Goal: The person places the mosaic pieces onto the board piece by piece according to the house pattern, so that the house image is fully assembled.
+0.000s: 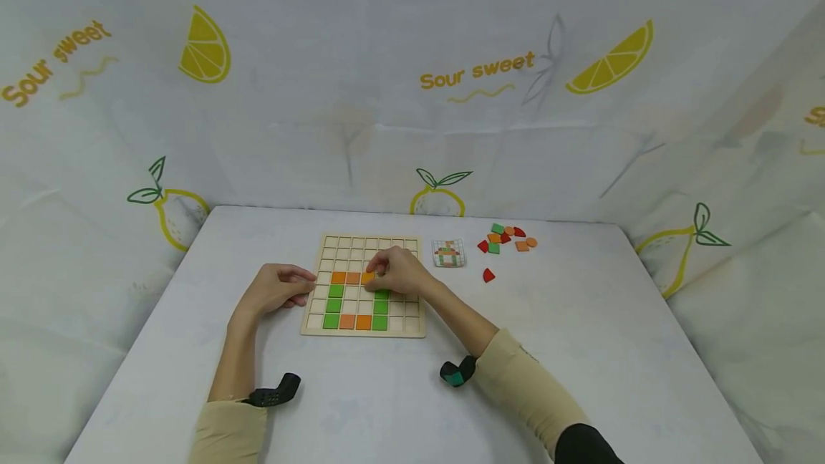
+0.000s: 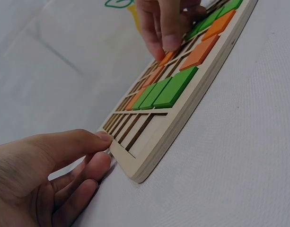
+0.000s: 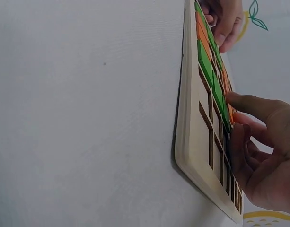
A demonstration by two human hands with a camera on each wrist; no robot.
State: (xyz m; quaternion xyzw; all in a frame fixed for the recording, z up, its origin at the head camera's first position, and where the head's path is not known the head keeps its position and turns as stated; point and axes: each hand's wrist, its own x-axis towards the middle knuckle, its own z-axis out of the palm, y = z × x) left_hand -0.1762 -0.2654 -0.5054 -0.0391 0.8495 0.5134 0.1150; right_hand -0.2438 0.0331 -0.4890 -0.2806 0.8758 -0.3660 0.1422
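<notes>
A wooden grid board [image 1: 412, 324] lies flat on the table, with green and orange square tiles set in its cells. At its left edge my left hand [image 1: 277, 288] holds the rim, thumb on top and fingers curled at the side. My right hand [image 1: 401, 272] reaches over from the right and pinches an orange square tile [image 2: 167, 58] at the top row of tiles. Two other orange tiles [image 1: 338, 278] sit left of it in that row. Green tiles [image 1: 333, 305] form a column at each side. Orange tiles [image 1: 364, 322] fill the bottom between the columns.
A small pattern card [image 1: 447, 253] lies right of the board. Farther right is a loose group of red, orange and green pieces [image 1: 494, 248], with one red quarter-round piece [image 1: 488, 275] nearer. A lemon-print cloth [image 1: 303, 92] hangs behind the white table [image 1: 580, 349].
</notes>
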